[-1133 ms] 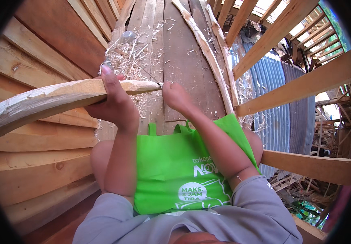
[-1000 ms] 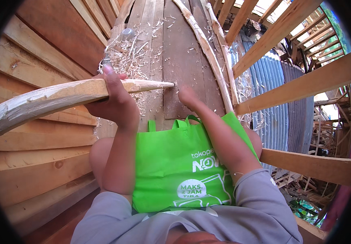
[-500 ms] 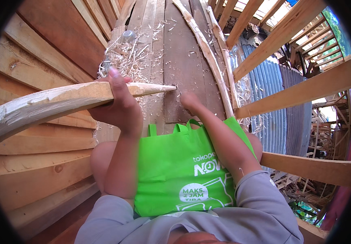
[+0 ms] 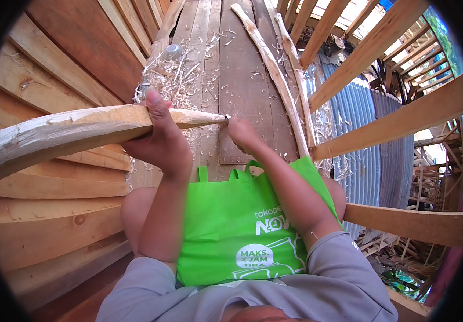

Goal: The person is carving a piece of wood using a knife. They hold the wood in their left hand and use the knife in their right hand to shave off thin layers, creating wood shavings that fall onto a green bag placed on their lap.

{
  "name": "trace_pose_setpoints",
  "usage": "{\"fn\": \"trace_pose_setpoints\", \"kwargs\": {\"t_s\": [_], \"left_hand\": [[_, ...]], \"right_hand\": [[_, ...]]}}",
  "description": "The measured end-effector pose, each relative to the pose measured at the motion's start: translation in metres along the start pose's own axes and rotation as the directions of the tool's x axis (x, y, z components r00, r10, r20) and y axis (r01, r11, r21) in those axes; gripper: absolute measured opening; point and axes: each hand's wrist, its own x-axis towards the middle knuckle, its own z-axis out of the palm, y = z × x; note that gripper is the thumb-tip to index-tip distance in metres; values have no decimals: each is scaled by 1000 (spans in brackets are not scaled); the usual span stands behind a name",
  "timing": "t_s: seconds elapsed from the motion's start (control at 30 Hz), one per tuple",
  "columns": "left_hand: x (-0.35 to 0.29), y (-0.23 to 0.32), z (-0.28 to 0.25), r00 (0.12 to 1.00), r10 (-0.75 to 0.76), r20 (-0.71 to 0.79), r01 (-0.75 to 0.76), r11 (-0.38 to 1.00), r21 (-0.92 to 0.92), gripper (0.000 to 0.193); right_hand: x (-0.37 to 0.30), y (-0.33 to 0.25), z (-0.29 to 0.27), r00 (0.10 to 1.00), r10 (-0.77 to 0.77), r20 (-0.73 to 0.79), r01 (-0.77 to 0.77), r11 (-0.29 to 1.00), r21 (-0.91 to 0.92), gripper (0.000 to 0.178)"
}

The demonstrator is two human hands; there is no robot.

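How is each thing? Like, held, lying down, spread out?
Curved pole, held, tapered to a point
Left hand, wrapped around the pole
Right hand, curled by the pole's tip
Wood shavings, scattered on the floorboards
Two pale sticks, lying down
Green bag, spread out, creased
Clear container, upright or tipped unclear

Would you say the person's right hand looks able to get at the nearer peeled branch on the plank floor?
Probably yes: only plank floor seems to lie between the right hand and that peeled branch, though the hand is at the pointed end of the curved wooden pole.
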Motion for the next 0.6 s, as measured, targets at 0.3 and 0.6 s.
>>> {"fn": "trace_pose_setpoints", "kwargs": {"t_s": [0.3, 0.6], "left_hand": [[2, -9, -5, 999, 42, -7, -42, 999, 12, 39], [-2, -9, -8, 989, 93, 114, -87, 995, -55, 40]], "right_hand": [[-25, -21, 18, 921, -360, -145, 342, 929, -140, 55], [-22, -19, 18, 942, -292, -164, 280, 956, -92, 62]]}}
